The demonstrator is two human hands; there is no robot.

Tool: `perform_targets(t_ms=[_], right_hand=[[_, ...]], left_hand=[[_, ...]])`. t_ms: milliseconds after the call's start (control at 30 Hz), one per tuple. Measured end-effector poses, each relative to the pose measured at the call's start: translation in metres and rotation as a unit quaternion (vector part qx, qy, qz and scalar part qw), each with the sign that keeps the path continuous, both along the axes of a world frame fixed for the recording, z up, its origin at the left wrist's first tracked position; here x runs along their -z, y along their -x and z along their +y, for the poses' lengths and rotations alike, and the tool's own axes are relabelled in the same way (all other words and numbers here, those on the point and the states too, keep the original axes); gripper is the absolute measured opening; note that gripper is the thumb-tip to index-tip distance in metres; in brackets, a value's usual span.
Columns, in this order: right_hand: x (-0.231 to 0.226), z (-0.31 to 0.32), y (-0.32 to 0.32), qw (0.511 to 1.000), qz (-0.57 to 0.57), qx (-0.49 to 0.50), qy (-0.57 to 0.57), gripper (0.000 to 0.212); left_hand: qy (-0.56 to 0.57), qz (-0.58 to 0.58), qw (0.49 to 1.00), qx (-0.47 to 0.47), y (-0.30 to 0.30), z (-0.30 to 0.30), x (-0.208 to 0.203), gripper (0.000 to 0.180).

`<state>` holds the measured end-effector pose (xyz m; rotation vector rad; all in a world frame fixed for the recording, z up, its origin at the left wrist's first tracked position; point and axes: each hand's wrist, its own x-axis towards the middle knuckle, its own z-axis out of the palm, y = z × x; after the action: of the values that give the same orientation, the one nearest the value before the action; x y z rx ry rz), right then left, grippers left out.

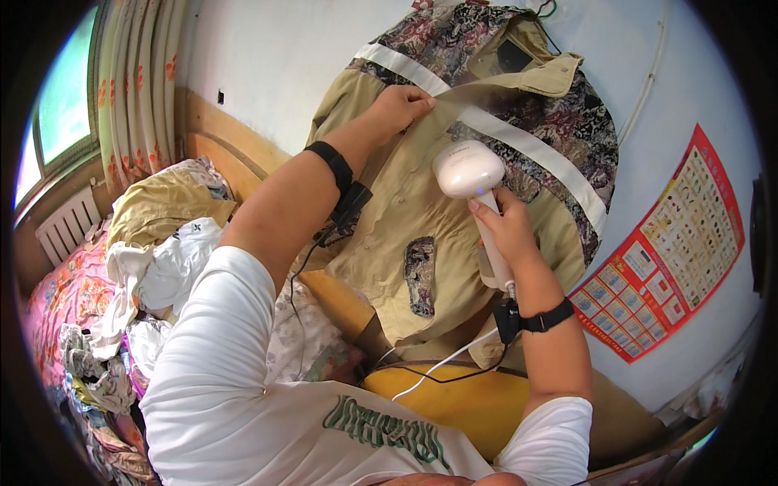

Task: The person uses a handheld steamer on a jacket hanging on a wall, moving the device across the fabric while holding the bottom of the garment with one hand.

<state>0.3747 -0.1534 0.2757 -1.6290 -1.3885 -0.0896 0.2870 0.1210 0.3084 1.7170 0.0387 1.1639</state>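
A khaki jacket [381, 235] with dark floral panels and white bands hangs against the wall, its front partly folded open. My left hand [399, 109] is closed, pinching the edge of the jacket's front flap near the upper white band. My right hand [510, 227] is wrapped around the handle of a white handheld garment steamer [468, 170]. The steamer's rounded head is in front of the jacket's middle; whether it touches the cloth I cannot tell. A white cord [442, 364] runs down from its handle. Low on the jacket is a patterned pocket flap [420, 275].
At the left, a bed [65, 300] carries heaped clothes [166, 227], near a curtain [138, 97] and a radiator [69, 227]. A red-bordered poster [673, 251] is on the right wall. Black wires trail from straps [332, 166] on my forearms. Something yellow [462, 405] stands below the jacket.
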Motion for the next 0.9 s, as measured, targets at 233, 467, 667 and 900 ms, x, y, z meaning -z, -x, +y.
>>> perform_targets(t_ms=[233,467,667,900], right_hand=[[0.02,0.001,-0.008,0.998,-0.052,0.02,0.023,0.03],[0.018,0.015,0.002,1.0,0.004,0.016,-0.02,0.034],[0.037,0.018,0.001,0.999,-0.045,0.025,0.002,0.031],[0.029,0.023,0.011,0.994,0.065,-0.033,-0.076,0.028]], left_hand=[[-0.029,0.051,0.998,0.0,0.016,-0.002,-0.006,0.018],[-0.04,0.044,0.998,0.01,0.022,0.0,-0.015,0.012],[-0.041,0.031,0.999,0.014,0.022,-0.001,-0.015,0.011],[-0.044,0.016,0.998,0.036,0.025,0.001,-0.014,0.009]])
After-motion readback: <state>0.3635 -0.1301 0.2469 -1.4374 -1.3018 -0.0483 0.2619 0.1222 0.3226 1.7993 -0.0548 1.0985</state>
